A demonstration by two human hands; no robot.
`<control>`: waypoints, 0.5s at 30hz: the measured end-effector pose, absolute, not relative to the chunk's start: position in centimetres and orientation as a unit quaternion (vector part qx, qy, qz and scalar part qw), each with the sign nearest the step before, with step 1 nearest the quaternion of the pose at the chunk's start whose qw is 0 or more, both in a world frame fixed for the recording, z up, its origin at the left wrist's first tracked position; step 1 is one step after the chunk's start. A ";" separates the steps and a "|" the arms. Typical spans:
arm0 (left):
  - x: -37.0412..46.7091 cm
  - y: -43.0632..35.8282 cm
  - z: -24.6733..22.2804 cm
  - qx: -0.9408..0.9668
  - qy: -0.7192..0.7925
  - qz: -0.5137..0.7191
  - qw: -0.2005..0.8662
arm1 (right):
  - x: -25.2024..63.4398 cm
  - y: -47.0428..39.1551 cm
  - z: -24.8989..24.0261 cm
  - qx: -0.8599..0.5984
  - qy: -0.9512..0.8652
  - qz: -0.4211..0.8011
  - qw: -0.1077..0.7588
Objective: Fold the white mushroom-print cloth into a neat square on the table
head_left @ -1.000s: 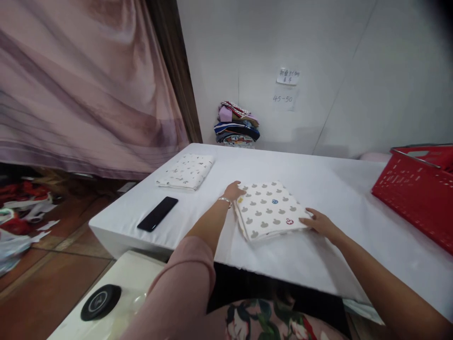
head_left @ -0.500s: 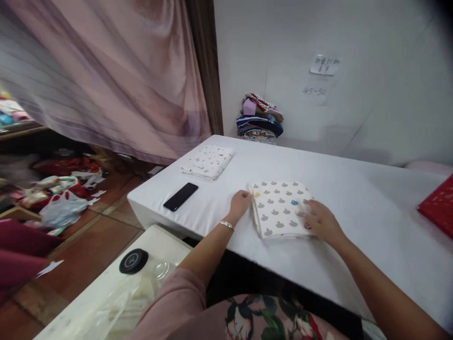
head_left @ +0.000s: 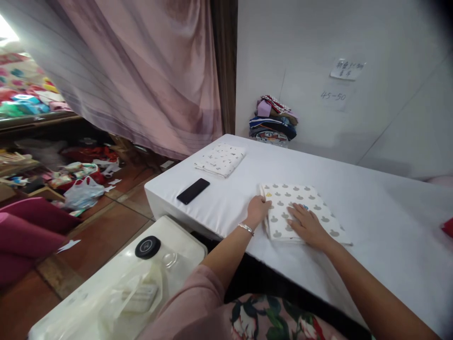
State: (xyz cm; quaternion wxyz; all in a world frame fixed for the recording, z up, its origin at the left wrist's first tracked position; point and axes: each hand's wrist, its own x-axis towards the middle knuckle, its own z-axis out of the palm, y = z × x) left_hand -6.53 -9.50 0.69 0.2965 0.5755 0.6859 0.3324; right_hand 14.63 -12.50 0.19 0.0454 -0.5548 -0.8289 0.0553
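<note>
A folded white cloth (head_left: 322, 208) with grey mushroom-like prints lies on the white-covered table in front of me. Its right edge spreads out to a thin layer at the lower right corner. My left hand (head_left: 257, 211), with a bracelet at the wrist, is closed at the cloth's left edge, its fingertips partly out of sight. On top of the cloth my right hand (head_left: 307, 225) rests flat, fingers spread, near a small blue print. Farther left lies another folded white cloth (head_left: 221, 159) with small dark prints.
A black phone (head_left: 193, 191) lies on the table (head_left: 283, 163) toward its left end. Clothes are stacked (head_left: 273, 120) by the back wall. A low white surface (head_left: 88, 293) at my left carries a round black lid (head_left: 147, 247) and a clear plastic bag (head_left: 134, 295). Something red (head_left: 448, 226) sits far right.
My right hand has slid left from the cloth's right edge onto its middle. The cloth now reaches farther right at its lower corner. The view has turned a little left.
</note>
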 end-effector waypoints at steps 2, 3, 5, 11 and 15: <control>-6.6 -9.7 0.4 0.570 0.691 0.339 0.289 | 14.8 -12.5 0.2 -0.554 -0.830 0.053 0.038; -6.6 -9.8 0.2 0.567 0.693 0.335 0.292 | 14.8 -12.5 0.2 -0.553 -0.831 0.049 0.033; -6.7 -9.9 0.1 0.565 0.698 0.322 0.301 | 14.7 -12.5 0.1 -0.552 -0.832 0.045 0.026; -6.6 -8.0 1.4 0.557 0.704 0.306 0.317 | 14.5 -12.4 -0.3 -0.551 -0.833 0.041 0.027; -6.3 -6.1 1.5 0.539 0.718 0.323 0.298 | 14.5 -12.6 -0.9 -0.546 -0.836 0.015 0.046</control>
